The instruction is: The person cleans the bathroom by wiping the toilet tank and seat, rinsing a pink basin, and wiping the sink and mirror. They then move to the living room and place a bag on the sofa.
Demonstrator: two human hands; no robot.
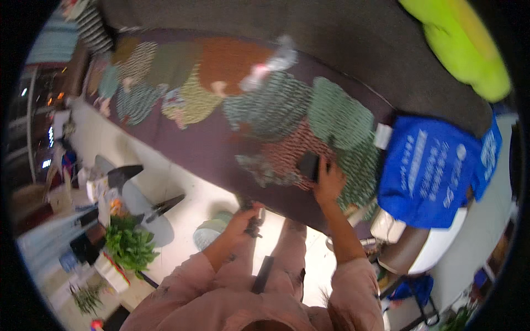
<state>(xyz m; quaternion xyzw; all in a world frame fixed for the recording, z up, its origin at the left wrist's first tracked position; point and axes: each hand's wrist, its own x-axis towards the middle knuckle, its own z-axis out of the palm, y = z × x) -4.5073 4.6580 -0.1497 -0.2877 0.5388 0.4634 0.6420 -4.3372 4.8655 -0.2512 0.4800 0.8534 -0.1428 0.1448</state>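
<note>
My right hand (330,181) reaches over the sofa seat, its fingers closed at the edge of a small dark, flat, blocky thing (308,165). That thing lies over a reddish knitted piece (290,144). Beside it are a light green knitted piece (340,113), a dark green one (359,168) and a blurred grey-green bundle (265,170). A blue-green striped knit (268,103) lies farther back. Near the seat's front edge, my left hand (243,223) is closed around a small dark object (254,227), too blurred to name.
More knitted pieces, including a rust one (234,60) and a yellow-green one (197,102), spread across the purple sofa seat (193,149). Blue bags (425,171) stand at the right. At left are a grey chair (146,209) and a leafy plant (130,243); a bright yellow-green cushion (464,47) rests above.
</note>
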